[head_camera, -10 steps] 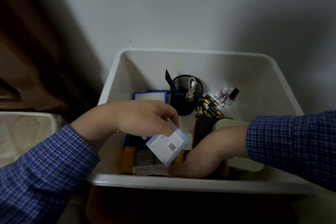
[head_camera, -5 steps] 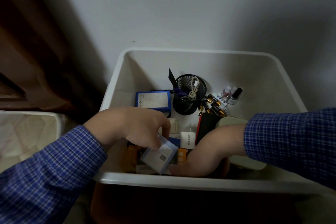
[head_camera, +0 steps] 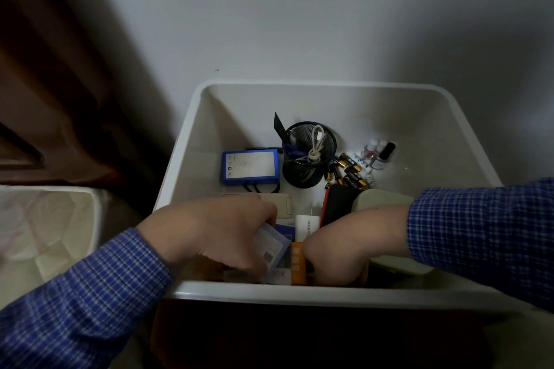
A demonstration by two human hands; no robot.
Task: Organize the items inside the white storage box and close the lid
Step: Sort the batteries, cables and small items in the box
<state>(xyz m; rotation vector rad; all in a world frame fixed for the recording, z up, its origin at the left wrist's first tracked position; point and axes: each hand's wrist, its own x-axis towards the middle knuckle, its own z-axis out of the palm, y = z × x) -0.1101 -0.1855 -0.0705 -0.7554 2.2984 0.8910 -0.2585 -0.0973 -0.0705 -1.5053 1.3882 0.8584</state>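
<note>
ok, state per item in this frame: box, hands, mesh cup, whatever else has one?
white storage box: open, no lid in view
left hand: inside box, grips small blue-white carton, tilted
right hand: low at near wall, fingers hidden
black mesh cup: upright, white cable coiled inside
blue box: flat on floor
batteries: loose pile beside cup
white charger: prongs up

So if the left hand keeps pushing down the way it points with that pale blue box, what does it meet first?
Probably the packs along the near wall: the left hand tilts the pale blue box down toward the orange pack and flat packets beside it. Depth is unclear there.
</note>
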